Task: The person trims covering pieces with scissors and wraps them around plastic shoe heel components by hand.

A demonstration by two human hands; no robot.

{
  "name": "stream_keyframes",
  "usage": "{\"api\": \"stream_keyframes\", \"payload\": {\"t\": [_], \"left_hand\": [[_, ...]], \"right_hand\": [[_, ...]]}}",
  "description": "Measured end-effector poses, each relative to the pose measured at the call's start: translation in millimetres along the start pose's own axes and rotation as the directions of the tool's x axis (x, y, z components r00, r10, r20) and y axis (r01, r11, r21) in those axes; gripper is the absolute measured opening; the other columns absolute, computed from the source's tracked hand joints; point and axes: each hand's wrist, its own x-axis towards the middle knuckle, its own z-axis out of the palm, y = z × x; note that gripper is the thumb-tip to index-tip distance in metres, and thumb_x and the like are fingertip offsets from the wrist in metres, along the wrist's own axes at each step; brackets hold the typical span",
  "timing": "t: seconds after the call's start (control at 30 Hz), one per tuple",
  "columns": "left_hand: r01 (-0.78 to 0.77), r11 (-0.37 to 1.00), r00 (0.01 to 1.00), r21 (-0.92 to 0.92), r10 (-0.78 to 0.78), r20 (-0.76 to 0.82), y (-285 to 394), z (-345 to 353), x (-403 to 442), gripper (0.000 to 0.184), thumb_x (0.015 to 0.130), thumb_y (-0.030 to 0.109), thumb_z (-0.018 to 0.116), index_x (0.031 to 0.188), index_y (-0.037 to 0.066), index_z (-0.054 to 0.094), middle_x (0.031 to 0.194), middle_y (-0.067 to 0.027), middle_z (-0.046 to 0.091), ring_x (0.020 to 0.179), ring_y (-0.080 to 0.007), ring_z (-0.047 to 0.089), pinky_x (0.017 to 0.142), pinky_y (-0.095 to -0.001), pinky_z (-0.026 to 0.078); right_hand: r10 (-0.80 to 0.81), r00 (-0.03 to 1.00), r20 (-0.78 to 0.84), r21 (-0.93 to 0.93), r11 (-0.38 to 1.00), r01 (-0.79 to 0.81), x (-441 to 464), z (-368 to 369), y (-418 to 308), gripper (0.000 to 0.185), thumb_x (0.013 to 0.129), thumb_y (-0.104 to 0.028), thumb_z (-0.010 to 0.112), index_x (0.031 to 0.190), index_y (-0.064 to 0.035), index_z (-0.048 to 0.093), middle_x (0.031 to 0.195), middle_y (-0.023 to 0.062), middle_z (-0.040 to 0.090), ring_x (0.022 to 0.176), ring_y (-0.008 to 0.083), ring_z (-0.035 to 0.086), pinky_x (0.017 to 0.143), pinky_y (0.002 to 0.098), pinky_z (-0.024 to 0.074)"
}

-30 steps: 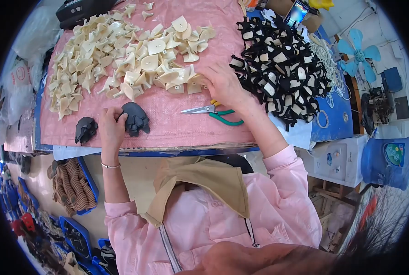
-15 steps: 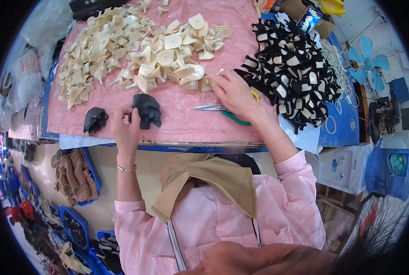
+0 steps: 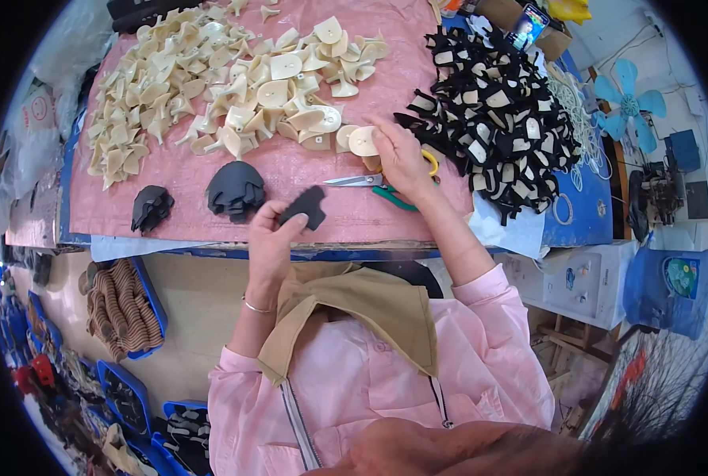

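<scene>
My left hand point(image 3: 271, 238) pinches a dark, notched fabric piece point(image 3: 305, 208) over the front part of the pink table cover. Two stacks of similar dark pieces lie to its left, a larger stack point(image 3: 235, 190) and a smaller stack point(image 3: 152, 208). In my right hand point(image 3: 404, 157) is a cream curved plastic piece point(image 3: 363, 141), gripped between thumb and fingers near the edge of a heap of such pieces point(image 3: 271, 91). Scissors point(image 3: 357, 181) with green and yellow handles lie beneath that hand, the handles partly hidden by it.
A heap of black-covered cream pieces point(image 3: 501, 119) lies on the right. Behind it are a lit phone point(image 3: 528, 28) and white cord point(image 3: 580, 119). A blue fan point(image 3: 630, 103) stands farther right. Blue crates point(image 3: 149, 309) sit on the floor at left.
My left hand has lifted a dark fabric piece off the larger stack and moved right with it. My right hand has drawn a cream plastic piece slightly away from the heap's edge.
</scene>
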Motion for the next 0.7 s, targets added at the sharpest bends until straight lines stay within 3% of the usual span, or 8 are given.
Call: {"api": "stream_keyframes", "payload": {"t": [0.1,0.17,0.27,0.37,0.43,0.53,0.57,0.7], "left_hand": [[0.038,0.999,0.998,-0.038,-0.037,0.046,-11.5,5.1,-1.6,0.015,0.079,-0.001,0.062,0.093,0.002,0.057,0.082,-0.0039,0.062,0.071,-0.0086,0.057,0.066,-0.0210,0.047],[0.075,0.995,0.996,-0.063,-0.071,0.062,-10.3,14.1,-0.7,0.015,0.080,0.000,0.061,0.095,0.001,0.058,0.083,-0.0036,0.062,0.073,-0.0090,0.058,0.068,-0.0219,0.047],[-0.257,0.947,0.966,-0.191,0.260,-0.010,-10.2,24.2,5.3,0.019,0.090,0.004,0.051,0.107,-0.001,0.056,0.097,-0.0035,0.062,0.089,-0.0099,0.057,0.082,-0.0255,0.044],[-0.346,0.889,0.936,-0.301,0.303,-0.181,1.5,52.2,25.4,0.017,0.093,0.008,0.047,0.106,0.000,0.054,0.100,-0.0043,0.060,0.087,-0.0120,0.056,0.077,-0.0262,0.046],[-0.310,0.816,0.951,-0.489,0.268,-0.155,-2.5,56.7,38.3,0.016,0.095,0.014,0.045,0.101,0.002,0.053,0.093,-0.0057,0.061,0.082,-0.0126,0.057,0.072,-0.0262,0.046],[-0.267,0.883,0.958,-0.386,0.285,-0.012,7.4,63.7,39.0,0.016,0.096,0.018,0.044,0.096,0.003,0.052,0.073,-0.0047,0.057,0.069,-0.0131,0.056,0.065,-0.0258,0.046],[-0.278,0.859,0.960,-0.430,0.262,-0.097,12.9,74.2,39.1,0.018,0.096,0.020,0.044,0.093,0.004,0.051,0.058,-0.0026,0.048,0.056,-0.0129,0.050,0.057,-0.0264,0.045],[-0.248,0.884,0.969,-0.396,0.230,-0.092,3.5,61.1,39.3,0.019,0.095,0.020,0.047,0.084,0.005,0.049,0.054,0.0005,0.043,0.052,-0.0120,0.048,0.052,-0.0260,0.044]], "right_hand": [[0.243,0.969,-0.036,0.412,0.887,-0.207,-2.7,-5.1,-7.9,0.027,0.090,-0.009,0.041,0.109,0.0027,0.056,0.097,0.0092,0.062,0.087,0.0125,0.056,0.080,0.0244,0.0434],[0.173,0.980,-0.102,0.336,0.933,-0.130,-12.7,-5.4,-22.3,0.027,0.091,-0.010,0.041,0.109,0.0025,0.055,0.098,0.0083,0.061,0.089,0.0122,0.055,0.080,0.0242,0.0431],[0.080,0.987,-0.139,0.271,0.962,-0.040,-36.1,7.6,-39.1,0.026,0.092,-0.010,0.040,0.111,0.0016,0.053,0.103,0.0082,0.059,0.095,0.0119,0.054,0.083,0.0245,0.0424],[0.109,0.991,-0.075,0.426,0.902,-0.067,-53.6,25.4,-46.0,0.025,0.092,-0.009,0.040,0.111,0.0020,0.052,0.103,0.0099,0.059,0.095,0.0132,0.054,0.083,0.0256,0.0429],[0.133,0.990,-0.044,0.472,0.876,-0.097,-70.5,42.1,-50.5,0.025,0.092,-0.008,0.039,0.111,0.0022,0.052,0.103,0.0104,0.059,0.095,0.0137,0.055,0.083,0.0261,0.0432],[0.145,0.989,-0.038,0.493,0.864,-0.108,-83.9,49.3,-60.9,0.025,0.092,-0.007,0.038,0.111,0.0025,0.052,0.103,0.0113,0.059,0.094,0.0147,0.055,0.083,0.0272,0.0438],[0.125,0.991,-0.051,0.468,0.879,-0.087,-84.9,49.0,-64.2,0.025,0.092,-0.007,0.038,0.111,0.0027,0.052,0.103,0.0118,0.059,0.093,0.0151,0.056,0.083,0.0278,0.0440],[0.113,0.992,-0.065,0.393,0.916,-0.078,-94.0,53.6,-69.1,0.025,0.092,-0.006,0.038,0.111,0.0031,0.051,0.102,0.0114,0.060,0.093,0.0163,0.056,0.083,0.0274,0.0440]]}}
